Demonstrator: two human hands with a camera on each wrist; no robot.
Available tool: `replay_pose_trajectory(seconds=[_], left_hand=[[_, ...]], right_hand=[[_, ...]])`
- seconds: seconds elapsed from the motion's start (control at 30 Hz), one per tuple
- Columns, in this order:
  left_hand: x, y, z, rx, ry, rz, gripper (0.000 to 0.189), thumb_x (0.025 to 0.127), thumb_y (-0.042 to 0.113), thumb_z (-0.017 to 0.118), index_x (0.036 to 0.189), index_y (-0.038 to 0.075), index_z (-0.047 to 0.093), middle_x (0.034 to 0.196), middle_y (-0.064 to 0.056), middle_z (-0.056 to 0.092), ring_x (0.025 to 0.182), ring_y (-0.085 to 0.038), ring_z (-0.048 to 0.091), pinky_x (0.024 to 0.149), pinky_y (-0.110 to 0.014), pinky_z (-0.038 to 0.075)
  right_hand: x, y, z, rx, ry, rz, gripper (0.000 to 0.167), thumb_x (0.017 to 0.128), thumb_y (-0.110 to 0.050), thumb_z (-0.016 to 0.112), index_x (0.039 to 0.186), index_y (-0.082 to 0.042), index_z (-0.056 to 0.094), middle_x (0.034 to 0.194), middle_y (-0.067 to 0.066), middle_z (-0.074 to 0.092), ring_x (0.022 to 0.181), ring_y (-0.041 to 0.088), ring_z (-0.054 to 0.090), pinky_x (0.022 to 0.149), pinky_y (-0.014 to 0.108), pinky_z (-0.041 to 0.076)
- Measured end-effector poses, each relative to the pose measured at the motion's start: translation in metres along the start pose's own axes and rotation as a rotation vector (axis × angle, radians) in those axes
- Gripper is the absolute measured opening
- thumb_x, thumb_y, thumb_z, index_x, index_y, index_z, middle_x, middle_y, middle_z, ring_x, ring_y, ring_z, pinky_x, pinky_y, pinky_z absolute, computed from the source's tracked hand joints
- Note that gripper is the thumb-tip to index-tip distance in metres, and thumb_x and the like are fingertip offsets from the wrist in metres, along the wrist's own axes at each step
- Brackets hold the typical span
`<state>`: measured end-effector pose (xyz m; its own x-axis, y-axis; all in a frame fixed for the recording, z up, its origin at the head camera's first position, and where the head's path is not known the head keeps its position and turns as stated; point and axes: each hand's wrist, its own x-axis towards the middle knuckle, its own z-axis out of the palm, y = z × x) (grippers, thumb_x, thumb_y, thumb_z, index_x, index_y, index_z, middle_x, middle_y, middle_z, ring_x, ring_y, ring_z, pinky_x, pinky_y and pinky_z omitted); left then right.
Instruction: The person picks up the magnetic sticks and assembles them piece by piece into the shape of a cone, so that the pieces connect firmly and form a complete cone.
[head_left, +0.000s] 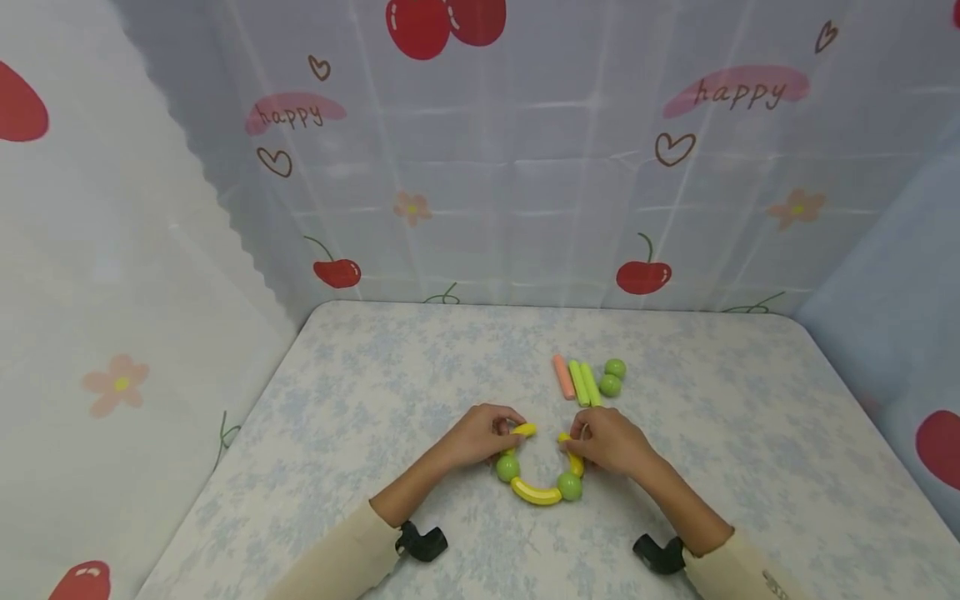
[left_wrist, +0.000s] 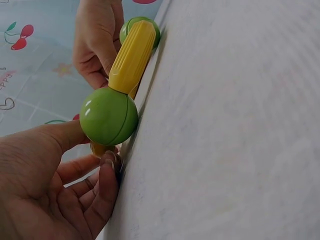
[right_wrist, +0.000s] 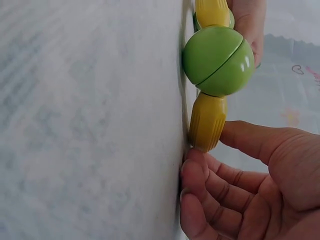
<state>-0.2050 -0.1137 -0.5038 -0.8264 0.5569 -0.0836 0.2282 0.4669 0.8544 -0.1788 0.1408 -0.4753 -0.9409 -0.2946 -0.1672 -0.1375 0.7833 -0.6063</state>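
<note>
A U-shaped chain of yellow curved rods and green balls lies on the table, its gap facing away from me. The bottom yellow curved rod (head_left: 536,493) joins a left green ball (head_left: 507,468) and a right green ball (head_left: 570,486). My left hand (head_left: 483,433) pinches the left yellow curved rod (head_left: 525,429) between thumb and fingers; in the left wrist view the left ball (left_wrist: 107,117) partly hides that rod. My right hand (head_left: 611,437) grips the right yellow curved rod (head_left: 576,463), with the thumb along one side in the right wrist view.
Beyond the right hand lie an orange straight rod (head_left: 563,377), two light green straight rods (head_left: 579,383) and two loose green balls (head_left: 612,377). The table (head_left: 360,375) has a pale blue pattern. Printed curtains (head_left: 510,208) stand behind it and at both sides.
</note>
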Motion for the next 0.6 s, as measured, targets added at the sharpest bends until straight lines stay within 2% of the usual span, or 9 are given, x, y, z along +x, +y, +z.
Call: replay_pose_trajectory(seconds=[0.17, 0.27, 0.33, 0.43, 0.53, 0.6], left_hand=[[0.0, 0.003, -0.004, -0.026, -0.001, -0.015, 0.026, 0.096, 0.022, 0.072, 0.12, 0.01, 0.072, 0.073, -0.001, 0.065, 0.049, -0.015, 0.06, 0.046, -0.029, 0.053], [0.0, 0.003, -0.004, -0.046, -0.004, -0.028, 0.026, 0.096, 0.023, 0.072, 0.119, 0.01, 0.073, 0.073, 0.0, 0.065, 0.049, -0.015, 0.059, 0.046, -0.029, 0.053], [0.001, 0.003, -0.004, -0.05, -0.005, -0.031, 0.025, 0.097, 0.023, 0.072, 0.118, 0.01, 0.073, 0.072, 0.0, 0.065, 0.049, -0.014, 0.059, 0.047, -0.028, 0.053], [0.002, 0.003, -0.004, -0.059, -0.003, -0.026, 0.024, 0.096, 0.022, 0.072, 0.115, 0.009, 0.073, 0.071, -0.001, 0.065, 0.049, -0.014, 0.058, 0.046, -0.029, 0.053], [0.002, 0.001, -0.002, -0.061, -0.007, -0.033, 0.024, 0.096, 0.023, 0.072, 0.115, 0.008, 0.073, 0.071, -0.001, 0.065, 0.049, -0.015, 0.058, 0.047, -0.029, 0.054], [0.0, -0.001, -0.001, -0.059, -0.011, -0.044, 0.024, 0.096, 0.024, 0.072, 0.115, 0.009, 0.073, 0.071, 0.0, 0.065, 0.049, -0.014, 0.059, 0.047, -0.03, 0.054]], right_hand=[[0.002, 0.002, -0.01, 0.025, -0.018, -0.044, 0.017, 0.093, -0.025, 0.076, 0.084, -0.012, 0.07, 0.06, 0.0, 0.06, 0.051, 0.014, 0.055, 0.048, 0.03, 0.045], [0.003, 0.006, -0.022, 0.035, 0.013, -0.086, 0.019, 0.096, -0.026, 0.072, 0.086, -0.011, 0.072, 0.062, 0.0, 0.061, 0.053, 0.014, 0.054, 0.049, 0.029, 0.044], [0.004, 0.01, -0.032, 0.045, 0.074, -0.121, 0.018, 0.098, -0.024, 0.071, 0.088, -0.009, 0.073, 0.067, 0.001, 0.063, 0.057, 0.014, 0.054, 0.051, 0.029, 0.045], [0.004, 0.017, -0.046, 0.021, 0.233, -0.171, 0.015, 0.097, -0.02, 0.071, 0.09, -0.007, 0.075, 0.077, 0.004, 0.068, 0.068, 0.017, 0.059, 0.057, 0.032, 0.048], [0.003, 0.027, -0.055, -0.048, 0.386, -0.184, 0.01, 0.094, -0.014, 0.074, 0.097, -0.005, 0.075, 0.091, 0.009, 0.072, 0.082, 0.026, 0.064, 0.066, 0.04, 0.053], [0.003, 0.034, -0.059, -0.095, 0.435, -0.171, 0.014, 0.092, -0.012, 0.076, 0.103, -0.004, 0.074, 0.101, 0.013, 0.072, 0.091, 0.032, 0.065, 0.07, 0.046, 0.054]])
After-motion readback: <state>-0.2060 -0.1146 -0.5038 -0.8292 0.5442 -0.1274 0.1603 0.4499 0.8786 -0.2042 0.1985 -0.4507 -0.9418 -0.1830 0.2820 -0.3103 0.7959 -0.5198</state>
